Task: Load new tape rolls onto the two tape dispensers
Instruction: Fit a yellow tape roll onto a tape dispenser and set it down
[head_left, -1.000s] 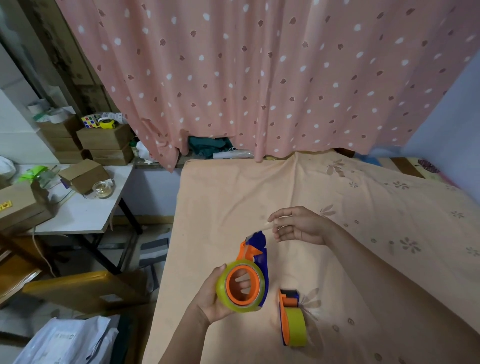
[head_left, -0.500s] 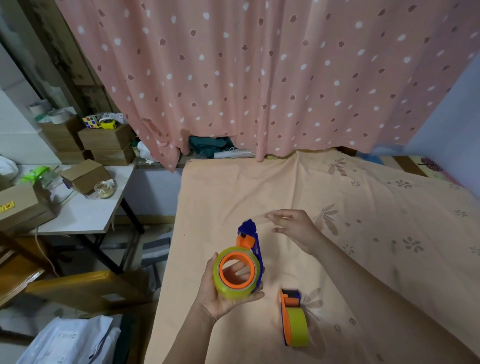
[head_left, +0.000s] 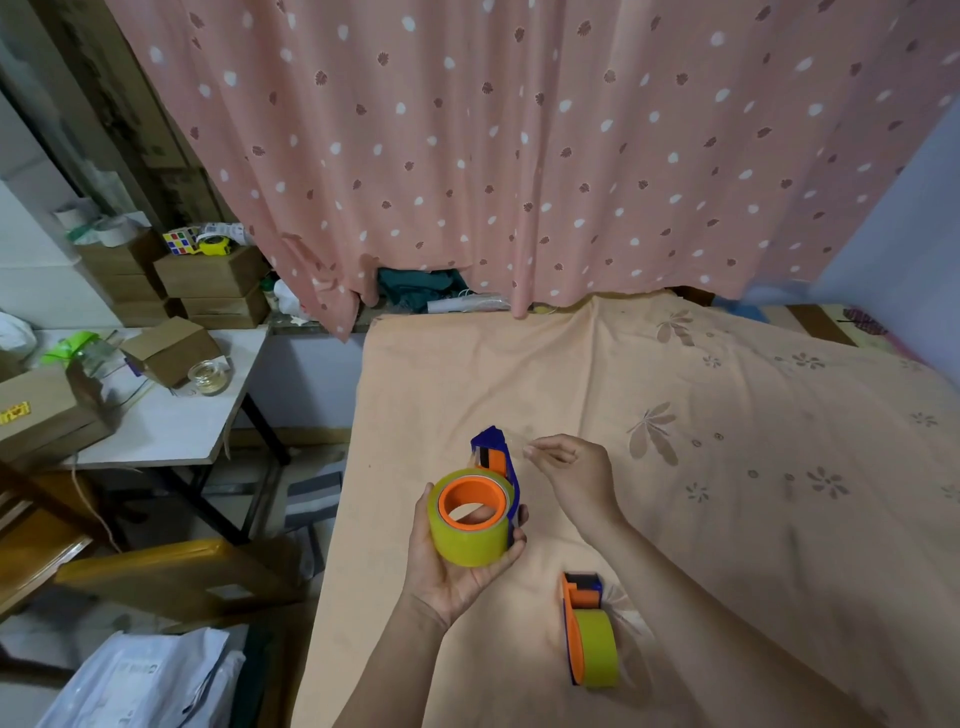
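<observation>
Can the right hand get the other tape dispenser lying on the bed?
Probably yes. The second tape dispenser lies by itself on the orange sheet, just below the right forearm, with nothing covering it. But the right hand is pinching a clear tape end, so it must let go first.

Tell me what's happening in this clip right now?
A person is loading tape dispensers over a peach floral bedsheet. The left hand holds a blue-and-orange plastic dispenser with a yellowish tape roll already on its orange hub. The right hand pinches what looks like the clear tape end beside the dispenser's head. A second orange-and-blue dispenser, also carrying a yellowish roll, lies on the sheet near the right forearm.
</observation>
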